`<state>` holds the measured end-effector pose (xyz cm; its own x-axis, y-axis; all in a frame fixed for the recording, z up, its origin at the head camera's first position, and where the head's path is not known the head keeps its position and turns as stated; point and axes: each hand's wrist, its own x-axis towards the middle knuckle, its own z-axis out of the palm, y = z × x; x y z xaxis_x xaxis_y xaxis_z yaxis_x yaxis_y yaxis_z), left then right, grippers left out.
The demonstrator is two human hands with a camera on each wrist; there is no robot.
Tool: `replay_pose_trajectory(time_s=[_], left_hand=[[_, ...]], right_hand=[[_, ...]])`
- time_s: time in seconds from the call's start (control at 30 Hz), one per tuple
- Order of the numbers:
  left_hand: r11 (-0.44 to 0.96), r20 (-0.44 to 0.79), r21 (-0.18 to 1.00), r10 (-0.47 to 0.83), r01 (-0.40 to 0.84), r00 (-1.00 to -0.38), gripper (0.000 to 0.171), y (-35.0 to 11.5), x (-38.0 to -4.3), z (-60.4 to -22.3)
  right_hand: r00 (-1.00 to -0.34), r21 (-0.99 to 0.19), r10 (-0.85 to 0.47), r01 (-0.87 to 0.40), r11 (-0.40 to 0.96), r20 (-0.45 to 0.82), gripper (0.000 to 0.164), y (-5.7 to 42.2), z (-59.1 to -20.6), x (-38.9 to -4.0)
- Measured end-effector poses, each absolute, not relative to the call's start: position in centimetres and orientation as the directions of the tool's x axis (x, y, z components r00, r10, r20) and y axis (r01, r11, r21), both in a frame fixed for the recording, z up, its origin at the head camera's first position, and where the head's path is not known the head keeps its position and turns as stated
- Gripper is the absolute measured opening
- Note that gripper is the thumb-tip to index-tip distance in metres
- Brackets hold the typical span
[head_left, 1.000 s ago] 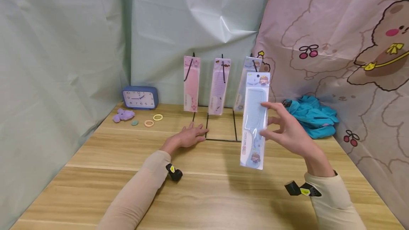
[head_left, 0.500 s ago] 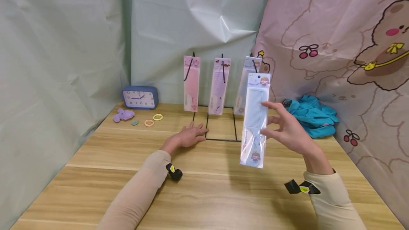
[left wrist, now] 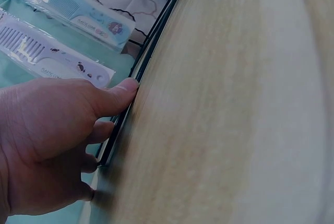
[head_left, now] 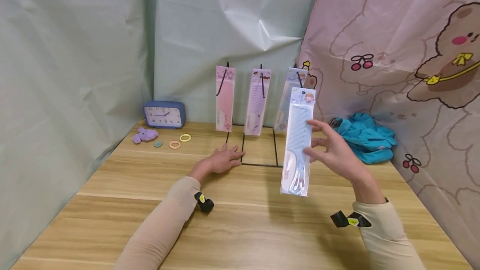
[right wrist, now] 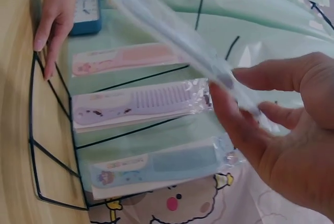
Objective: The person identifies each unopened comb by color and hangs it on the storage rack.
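Observation:
My right hand (head_left: 335, 151) pinches a packaged light-blue comb (head_left: 298, 130) by its right edge, thumb on one side and fingertips on the other. The pack hangs upright, slightly tilted, above the table and in front of the black wire display rack (head_left: 260, 164). In the right wrist view the pack is seen nearly edge-on. My left hand (head_left: 222, 159) lies with its fingers spread on the rack's base frame, the thumb touching the front wire. On the rack's hooks hang a pink packaged comb (head_left: 225, 99), a purple one (head_left: 257, 102) and a blue one (head_left: 286, 95), partly hidden by the held pack.
A blue alarm clock (head_left: 164, 114) stands at the back left of the wooden table (head_left: 225, 228). Before it lie a purple toy (head_left: 144, 135), a small green disc (head_left: 158, 144), an orange ring (head_left: 174, 145) and a yellow ring (head_left: 185, 138). Crumpled teal cloth (head_left: 365, 138) lies back right.
My right hand and forearm have shifted slightly left with the comb pack, whose lower end sits a little higher and catches more glare. The left hand stays on the rack.

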<state>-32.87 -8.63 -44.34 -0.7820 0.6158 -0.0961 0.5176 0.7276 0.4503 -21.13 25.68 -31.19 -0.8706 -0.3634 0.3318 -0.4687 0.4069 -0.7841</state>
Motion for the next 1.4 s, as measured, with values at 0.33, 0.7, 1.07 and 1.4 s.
replay_pose_trajectory(time_s=[0.33,0.7,1.07,1.4], left_hand=[[0.720,-0.084,0.450,0.623,0.528,-0.778,0.052,-8.6,-33.0,-44.6],[0.727,-0.090,0.453,0.614,0.517,-0.784,0.052,-8.7,-32.9,-44.7],[0.725,-0.090,0.454,0.616,0.518,-0.783,0.052,-8.7,-32.9,-44.6],[0.724,-0.090,0.457,0.616,0.517,-0.782,0.052,-8.7,-32.9,-44.6]], right_hand=[[-0.907,-0.798,-0.298,-0.407,0.445,0.297,0.080,24.9,-31.9,-25.0],[-0.926,-0.825,-0.271,-0.361,0.434,0.263,0.082,24.9,-31.8,-29.4],[-0.935,-0.854,-0.246,-0.338,0.397,0.256,0.082,25.0,-31.9,-31.5],[-0.932,-0.855,-0.241,-0.348,0.386,0.271,0.081,24.9,-32.1,-32.2]])
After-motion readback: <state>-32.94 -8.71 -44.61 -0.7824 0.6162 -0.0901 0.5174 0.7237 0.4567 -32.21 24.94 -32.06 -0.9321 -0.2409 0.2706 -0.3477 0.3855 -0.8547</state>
